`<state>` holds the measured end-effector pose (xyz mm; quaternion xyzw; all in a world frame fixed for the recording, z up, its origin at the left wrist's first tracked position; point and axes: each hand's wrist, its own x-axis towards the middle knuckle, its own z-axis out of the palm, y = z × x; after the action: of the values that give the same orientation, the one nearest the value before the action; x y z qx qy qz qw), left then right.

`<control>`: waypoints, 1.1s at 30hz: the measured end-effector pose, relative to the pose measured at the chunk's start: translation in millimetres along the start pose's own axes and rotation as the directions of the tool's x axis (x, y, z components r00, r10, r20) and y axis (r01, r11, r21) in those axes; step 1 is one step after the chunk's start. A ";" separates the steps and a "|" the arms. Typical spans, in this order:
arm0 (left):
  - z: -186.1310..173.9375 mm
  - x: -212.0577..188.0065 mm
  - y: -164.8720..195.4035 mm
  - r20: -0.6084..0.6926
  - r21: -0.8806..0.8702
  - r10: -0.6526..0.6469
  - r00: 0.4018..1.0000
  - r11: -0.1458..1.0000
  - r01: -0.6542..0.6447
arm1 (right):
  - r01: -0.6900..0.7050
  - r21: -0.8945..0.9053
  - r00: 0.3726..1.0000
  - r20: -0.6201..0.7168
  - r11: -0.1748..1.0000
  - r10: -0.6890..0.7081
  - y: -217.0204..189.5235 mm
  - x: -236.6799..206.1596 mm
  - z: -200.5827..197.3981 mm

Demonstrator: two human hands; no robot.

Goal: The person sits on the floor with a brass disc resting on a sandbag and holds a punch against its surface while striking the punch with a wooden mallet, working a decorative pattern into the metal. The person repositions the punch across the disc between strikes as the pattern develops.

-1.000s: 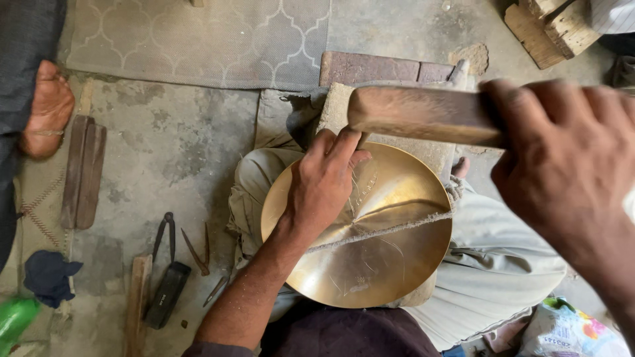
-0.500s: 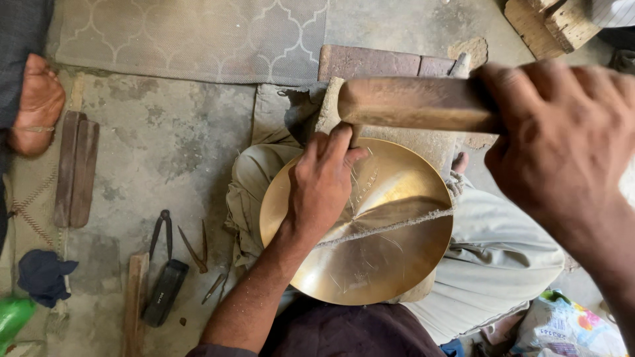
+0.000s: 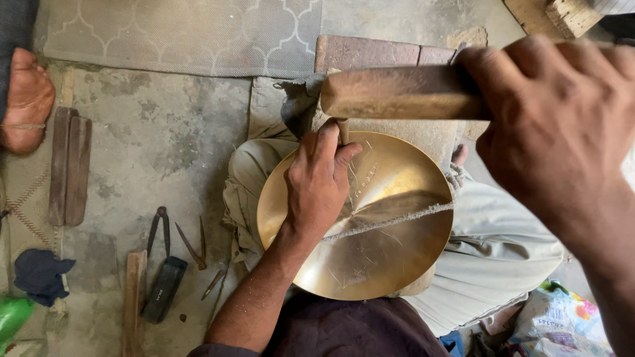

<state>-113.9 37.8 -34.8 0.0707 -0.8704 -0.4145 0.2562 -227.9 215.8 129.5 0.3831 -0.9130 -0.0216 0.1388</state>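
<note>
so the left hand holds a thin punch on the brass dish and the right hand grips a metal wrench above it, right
Not quite: the right hand grips a wooden mallet, not a metal wrench. The head view shows it above the left hand, which holds the thin punch on the brass dish.

A floor-level metal workshop; pliers (image 3: 159, 228) and a dark tool block (image 3: 164, 289) lie on the stained concrete floor (image 3: 152, 145). Wooden bars (image 3: 69, 165) rest nearby; a brass dish (image 3: 390, 225) shows scratch marks.

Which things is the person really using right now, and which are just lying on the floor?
In use:
- brass dish, resting on the lap
- small punch, pinched in the left hand
- wooden mallet, gripped in the right hand

Lying about:
- pliers
- dark block
- wooden slats
- blue cloth
- patterned mat
</note>
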 end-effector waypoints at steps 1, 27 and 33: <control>0.0 -0.4 0.0 -0.004 0.004 0.002 1.000 1.000 -0.002 | -0.023 0.037 1.000 -0.002 0.999 0.024 -2.6 1.6 0.3; 3.9 -12.0 -5.4 -0.025 0.002 -0.050 0.998 0.999 0.050 | -0.179 0.235 0.981 0.123 0.956 0.153 -10.0 11.8 -5.3; 4.8 -13.9 -4.8 -0.030 -0.008 -0.060 0.998 0.998 0.060 | -0.158 0.253 0.983 0.130 0.954 0.129 -9.0 7.8 1.7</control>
<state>-104.8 42.7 -46.3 0.1019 -0.8625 -0.4239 0.2570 -227.3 203.7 128.4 0.3289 -0.9395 0.0881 0.0369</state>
